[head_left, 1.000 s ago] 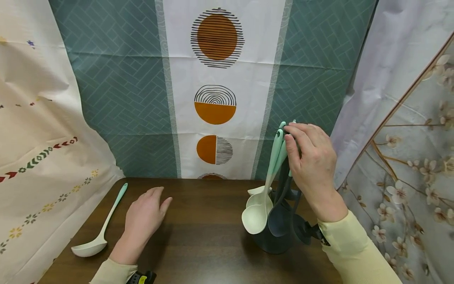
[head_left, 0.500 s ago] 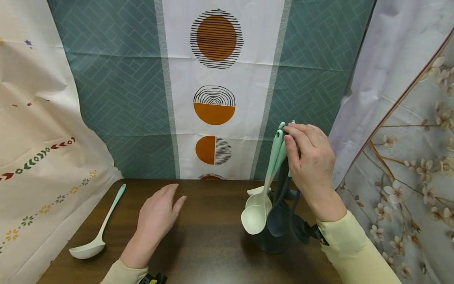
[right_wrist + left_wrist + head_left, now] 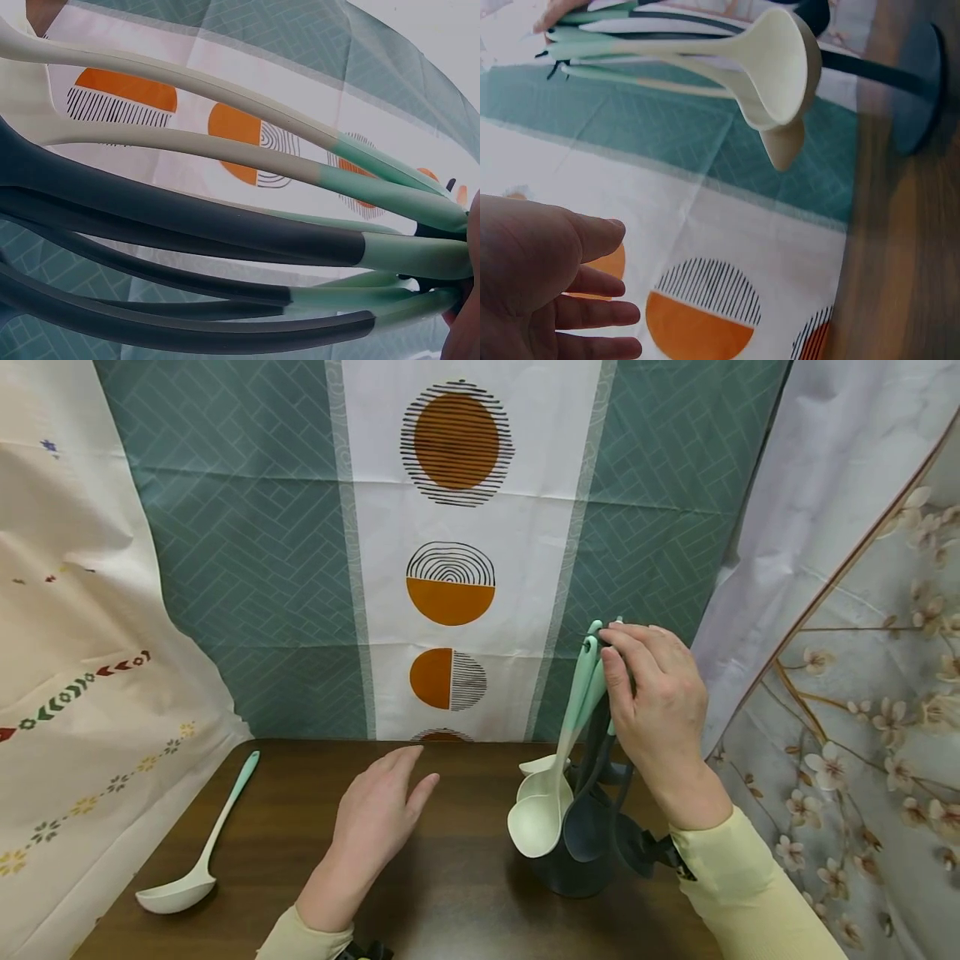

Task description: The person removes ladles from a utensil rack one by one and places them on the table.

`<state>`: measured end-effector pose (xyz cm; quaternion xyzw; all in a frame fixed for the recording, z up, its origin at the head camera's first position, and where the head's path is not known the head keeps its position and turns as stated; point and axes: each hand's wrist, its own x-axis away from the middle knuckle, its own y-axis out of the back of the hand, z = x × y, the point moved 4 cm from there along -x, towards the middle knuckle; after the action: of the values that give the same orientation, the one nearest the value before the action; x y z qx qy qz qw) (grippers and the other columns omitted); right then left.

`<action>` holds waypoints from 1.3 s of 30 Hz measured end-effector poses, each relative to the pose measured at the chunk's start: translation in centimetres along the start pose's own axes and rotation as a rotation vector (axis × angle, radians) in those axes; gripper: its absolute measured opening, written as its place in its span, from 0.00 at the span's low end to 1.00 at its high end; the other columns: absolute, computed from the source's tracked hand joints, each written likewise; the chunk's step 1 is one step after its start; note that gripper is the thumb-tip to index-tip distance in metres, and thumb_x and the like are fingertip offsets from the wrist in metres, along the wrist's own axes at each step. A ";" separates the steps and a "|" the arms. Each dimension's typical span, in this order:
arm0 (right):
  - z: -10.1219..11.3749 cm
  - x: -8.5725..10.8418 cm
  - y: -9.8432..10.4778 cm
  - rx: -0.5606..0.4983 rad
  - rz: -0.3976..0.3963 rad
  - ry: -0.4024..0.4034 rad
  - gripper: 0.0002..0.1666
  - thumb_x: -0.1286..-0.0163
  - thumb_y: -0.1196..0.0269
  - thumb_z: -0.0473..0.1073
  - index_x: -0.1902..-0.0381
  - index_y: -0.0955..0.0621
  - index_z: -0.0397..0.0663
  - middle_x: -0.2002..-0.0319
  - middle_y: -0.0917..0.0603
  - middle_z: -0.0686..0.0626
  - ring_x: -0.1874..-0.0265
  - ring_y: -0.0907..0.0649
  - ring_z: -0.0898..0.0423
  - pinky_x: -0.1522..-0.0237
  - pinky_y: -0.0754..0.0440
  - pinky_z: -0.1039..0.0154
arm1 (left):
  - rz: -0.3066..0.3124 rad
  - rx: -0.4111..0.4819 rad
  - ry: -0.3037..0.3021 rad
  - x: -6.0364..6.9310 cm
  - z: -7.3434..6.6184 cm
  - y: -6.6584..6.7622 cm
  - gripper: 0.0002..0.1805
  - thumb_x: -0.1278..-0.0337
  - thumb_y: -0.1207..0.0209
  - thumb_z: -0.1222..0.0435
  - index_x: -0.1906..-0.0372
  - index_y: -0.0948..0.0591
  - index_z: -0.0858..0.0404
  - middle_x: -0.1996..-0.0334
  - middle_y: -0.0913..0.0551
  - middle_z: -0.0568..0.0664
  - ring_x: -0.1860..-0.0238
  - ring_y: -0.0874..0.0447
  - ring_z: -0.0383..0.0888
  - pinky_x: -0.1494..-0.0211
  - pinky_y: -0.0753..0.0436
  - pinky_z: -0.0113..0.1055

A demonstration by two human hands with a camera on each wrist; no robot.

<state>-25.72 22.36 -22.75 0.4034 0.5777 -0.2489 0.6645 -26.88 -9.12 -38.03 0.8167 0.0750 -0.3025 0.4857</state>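
Across the table (image 3: pixel 465 893), the left hand (image 3: pixel 378 806), empty, fingers extended, has neared the rack (image 3: pixel 573 872) whose top the right hand (image 3: pixel 666 706) grips, leaving the ladle (image 3: pixel 180 893) farther behind, untouched.

Left hand (image 3: pixel 378 810) outstretched (right hand (image 3: pixel 663 697) higher)

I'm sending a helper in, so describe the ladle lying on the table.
On the brown table, look left, by the patterned cloth. There the pale, mint-tipped ladle lies alone; the other utensils bunch upright at the right hand.
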 end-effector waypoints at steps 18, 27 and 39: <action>0.1 0.1 0.1 0.011 -0.009 0.000 0.27 0.10 0.45 0.55 0.41 0.10 0.41 0.42 0.10 0.41 0.39 0.14 0.38 0.27 0.25 0.48 | 0.009 0.115 -0.055 -1.2 -5.7 -2.0 0.27 0.25 0.28 0.53 0.32 0.15 0.64 0.36 0.12 0.56 0.37 0.13 0.59 0.35 0.16 0.57; 0.1 0.0 0.1 0.022 0.004 -0.003 0.28 0.10 0.46 0.56 0.40 0.10 0.41 0.41 0.10 0.42 0.38 0.14 0.39 0.27 0.25 0.47 | -0.011 0.167 -0.094 -1.5 -8.0 -2.6 0.25 0.26 0.28 0.54 0.33 0.14 0.62 0.38 0.11 0.53 0.38 0.12 0.56 0.37 0.15 0.56; 0.1 0.0 0.0 0.016 0.006 0.001 0.28 0.10 0.45 0.56 0.40 0.10 0.41 0.41 0.10 0.42 0.37 0.15 0.39 0.26 0.26 0.47 | -0.077 0.246 -0.150 -2.0 -11.0 -3.6 0.22 0.29 0.25 0.56 0.36 0.13 0.60 0.42 0.10 0.51 0.46 0.10 0.53 0.44 0.12 0.51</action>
<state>-25.68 22.29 -22.74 0.4105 0.5747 -0.2512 0.6619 -25.36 2.32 -35.85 0.8417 0.0322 -0.3880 0.3742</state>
